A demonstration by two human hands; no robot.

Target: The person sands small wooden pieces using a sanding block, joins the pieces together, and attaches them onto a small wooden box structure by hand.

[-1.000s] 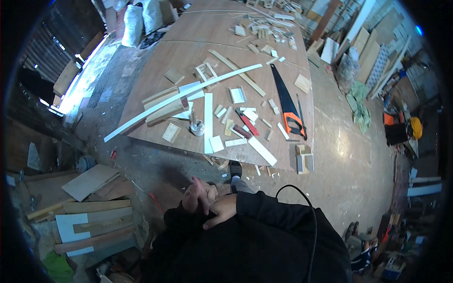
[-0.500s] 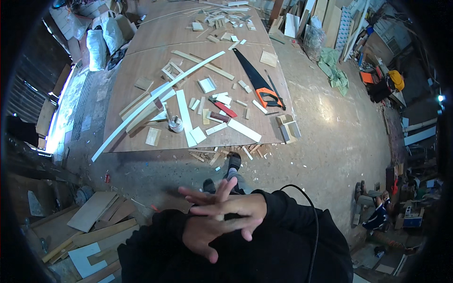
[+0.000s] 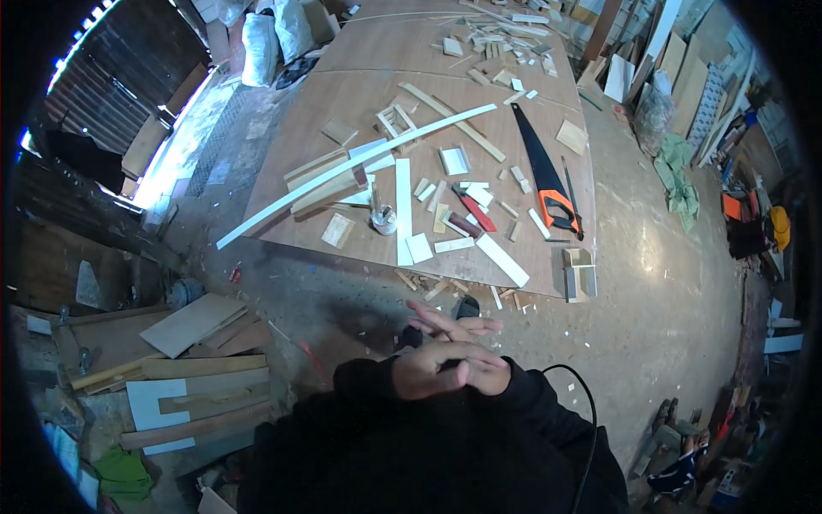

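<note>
My left hand (image 3: 416,373) and my right hand (image 3: 490,378) are crossed over each other in front of my body. Their fingers are stretched out and overlap, and I see nothing held in either one. Both are apart from the wooden table (image 3: 291,230) beyond them. On it lie a handsaw (image 3: 538,158) with an orange and black handle, a red-handled tool (image 3: 476,210), a long pale wood strip (image 3: 360,171) and several small wood pieces. A small jar (image 3: 384,221) stands near the front edge, and a small wooden box (image 3: 580,276) sits at the right corner.
Boards and offcuts (image 3: 193,325) are piled at the lower left. Scraps (image 3: 428,287) litter the floor below the table. Boards (image 3: 676,81) lean at the far right, by a green cloth (image 3: 678,193). White sacks (image 3: 259,51) stand far left. Another person (image 3: 681,463) is at the lower right.
My view has swung, so the table sits further right in the picture. My hands remain crossed, but their fingers have shifted and lie closer together.
</note>
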